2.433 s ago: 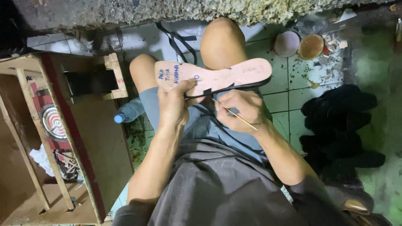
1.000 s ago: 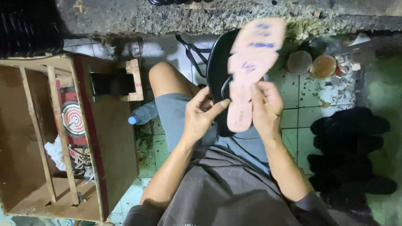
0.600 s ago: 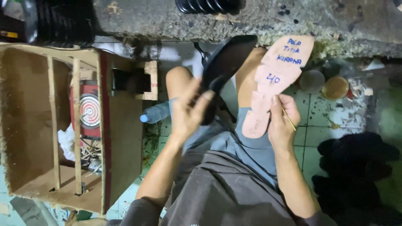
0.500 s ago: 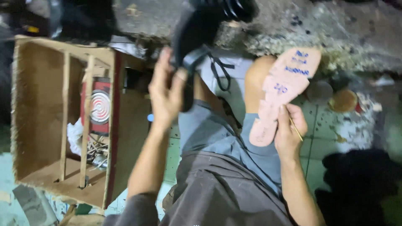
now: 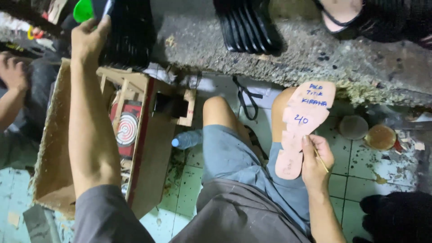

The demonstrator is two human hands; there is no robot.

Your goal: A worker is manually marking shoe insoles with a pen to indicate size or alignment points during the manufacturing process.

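Note:
My left hand (image 5: 90,38) is stretched far up to the left and grips a black sole (image 5: 104,8) at the edge of a stack of black soles (image 5: 128,33) on the concrete ledge. A green object (image 5: 83,10) sits just above my fingers. My right hand (image 5: 317,164) rests over my right thigh. It holds a pink sole-shaped template (image 5: 303,123) with blue writing by its heel end, together with a thin stick (image 5: 322,160). The template lies along my right knee, toe end toward the ledge.
A wooden crate (image 5: 144,148) lies open at my left, with a plastic bottle (image 5: 186,139) beside it. A second stack of black soles (image 5: 247,24) and a sandal (image 5: 342,13) sit on the ledge (image 5: 297,54). Two round tins (image 5: 380,136) and a dark pile (image 5: 396,216) lie right. Another person's hand (image 5: 13,72) is far left.
My left hand split the black sole from the pink template and carried it up left to the stack on the ledge. My right hand kept the template and lowered it onto my knee.

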